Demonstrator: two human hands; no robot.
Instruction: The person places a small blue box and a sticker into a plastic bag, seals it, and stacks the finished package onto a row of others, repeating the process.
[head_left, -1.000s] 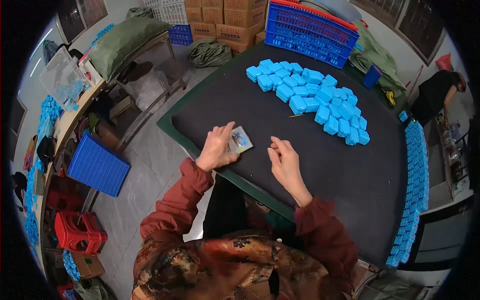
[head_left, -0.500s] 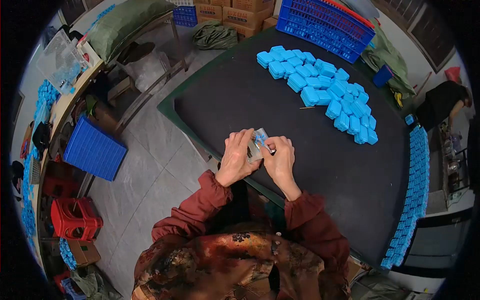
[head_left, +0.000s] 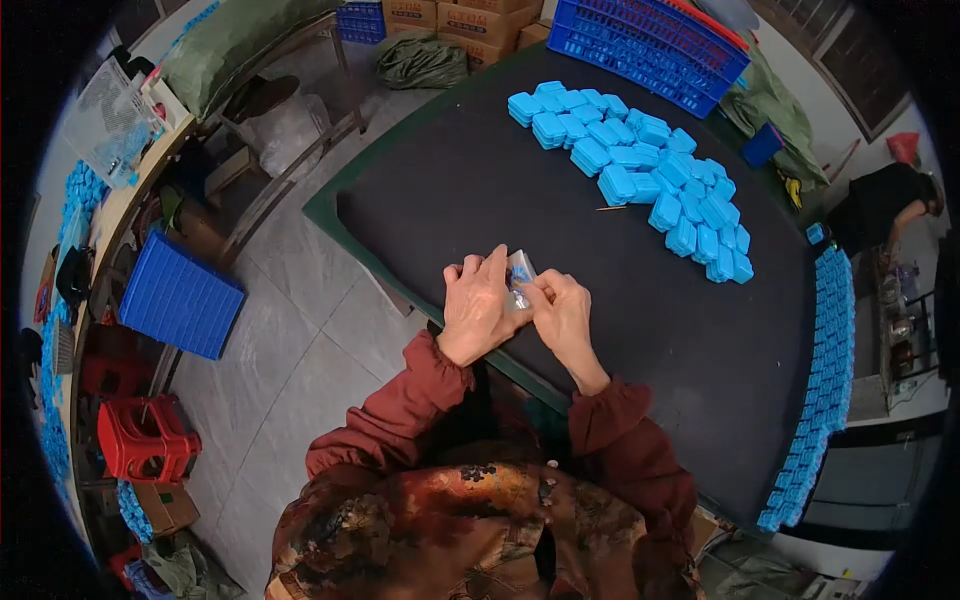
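Near the table's front edge, my left hand [head_left: 478, 308] wraps round a small shiny, see-through packet [head_left: 520, 272] with blue marks on it. The fingers of my right hand [head_left: 562, 318] are pinched together at the packet's right side. Much of the packet is hidden by both hands, so its exact kind cannot be made out. Beyond the hands, small light-blue boxes [head_left: 640, 158] lie in a loose heap on the dark table top [head_left: 430, 190].
A blue crate [head_left: 640, 60] stands at the table's far edge. Rows of blue boxes [head_left: 815, 400] line the right edge. To the left are a blue bin [head_left: 182, 295] and a red stool [head_left: 148, 440]. Another person [head_left: 885, 215] bends over at the far right.
My left hand has turned and now covers more of the packet. My right hand's fingers have closed in at its side. The whole view has shifted slightly.
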